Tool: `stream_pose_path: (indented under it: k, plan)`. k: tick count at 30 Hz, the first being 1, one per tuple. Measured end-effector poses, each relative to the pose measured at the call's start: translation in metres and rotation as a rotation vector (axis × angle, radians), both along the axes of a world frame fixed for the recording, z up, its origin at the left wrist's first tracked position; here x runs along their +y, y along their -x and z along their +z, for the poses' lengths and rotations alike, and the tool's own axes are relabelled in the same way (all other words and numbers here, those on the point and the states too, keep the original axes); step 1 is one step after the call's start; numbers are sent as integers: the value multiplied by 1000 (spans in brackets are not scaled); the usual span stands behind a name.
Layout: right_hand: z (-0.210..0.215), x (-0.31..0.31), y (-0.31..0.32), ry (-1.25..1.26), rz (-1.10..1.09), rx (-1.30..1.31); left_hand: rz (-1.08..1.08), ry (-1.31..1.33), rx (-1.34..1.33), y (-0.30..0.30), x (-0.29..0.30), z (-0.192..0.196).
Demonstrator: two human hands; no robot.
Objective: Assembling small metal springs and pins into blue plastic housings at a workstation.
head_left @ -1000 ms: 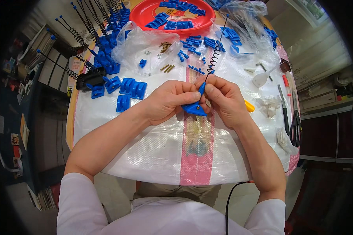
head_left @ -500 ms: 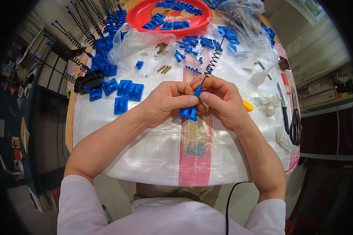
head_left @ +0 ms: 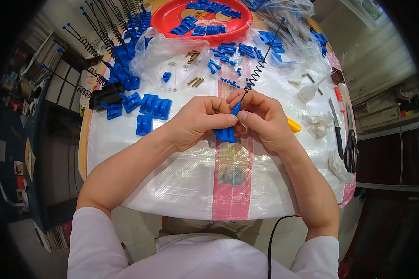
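Observation:
Over the middle of the table, my left hand and my right hand are closed together on one small assembly. Its blue plastic base shows below my fingers, and a blue tapered sleeve rises between my thumbs. From the sleeve a thin black rod with a coil spring slants up to the right, ending in a blue tip. My left thumb and fingers pinch the base and sleeve. The right thumb presses against the sleeve's side. My fingers hide the joint between the parts.
Finished-looking spring assemblies crowd the far left, near loose blue bases. Brass screws, blue sleeves and a red basin lie beyond my hands. A knife, scissors and yellow handle are rightward.
The held assembly has tilted slightly, its rod tip shifting right and a little down. The base has turned a bit between my fingers. Both hands keep their grip.

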State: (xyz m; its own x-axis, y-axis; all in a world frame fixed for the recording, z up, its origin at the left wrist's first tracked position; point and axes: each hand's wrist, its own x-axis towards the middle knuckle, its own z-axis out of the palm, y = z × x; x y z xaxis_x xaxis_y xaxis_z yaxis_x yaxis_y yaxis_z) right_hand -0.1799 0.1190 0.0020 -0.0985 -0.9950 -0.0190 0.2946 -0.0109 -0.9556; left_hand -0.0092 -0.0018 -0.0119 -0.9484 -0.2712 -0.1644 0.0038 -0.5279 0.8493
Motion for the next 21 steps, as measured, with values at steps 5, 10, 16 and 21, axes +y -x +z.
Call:
stream_pose_path:
  k: [5,10,16,21]
  plan:
    - [-5,0,4,32,13,15,11,12,3,2,1,-2]
    - [-9,-3,2,101,-21,11,-3,50,-31,2,2,4]
    - [-13,-5,1,113,-66,38,-63,-39,73,2,0,4]
    - [-13,-2,6,63,-11,44,-74,-19,109,2,0,0]
